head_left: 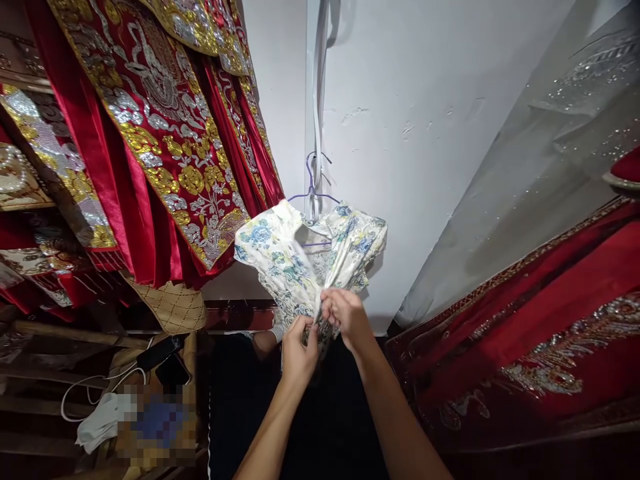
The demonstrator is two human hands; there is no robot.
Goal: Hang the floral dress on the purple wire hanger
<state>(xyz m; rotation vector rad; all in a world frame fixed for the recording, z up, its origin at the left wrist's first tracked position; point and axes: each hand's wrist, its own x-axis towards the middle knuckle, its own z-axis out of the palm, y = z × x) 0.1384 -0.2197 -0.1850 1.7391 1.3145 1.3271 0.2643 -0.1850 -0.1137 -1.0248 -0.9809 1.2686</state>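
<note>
A white floral dress or blouse (280, 250) with blue and yellow flowers hangs on a purple wire hanger (311, 179) against the wall. Its neckline falls open in a V at the top. My left hand (300, 347) pinches the front edge of the garment low on the chest. Just above and to the right, my right hand (344, 312) grips the same front edge, fingers curled in. The cloth is drawn taut between neckline and fingers. Whether a button or other fastener sits between my fingertips is hidden. The lower part of the garment is behind my hands.
Red embroidered garments (190, 147) hang at the left, and more red cloth (550, 333) at the right beside sheer sparkly fabric (575, 120). A wooden stool (187, 353) at lower left bears a phone (173, 372), a cable and white cloth (103, 421).
</note>
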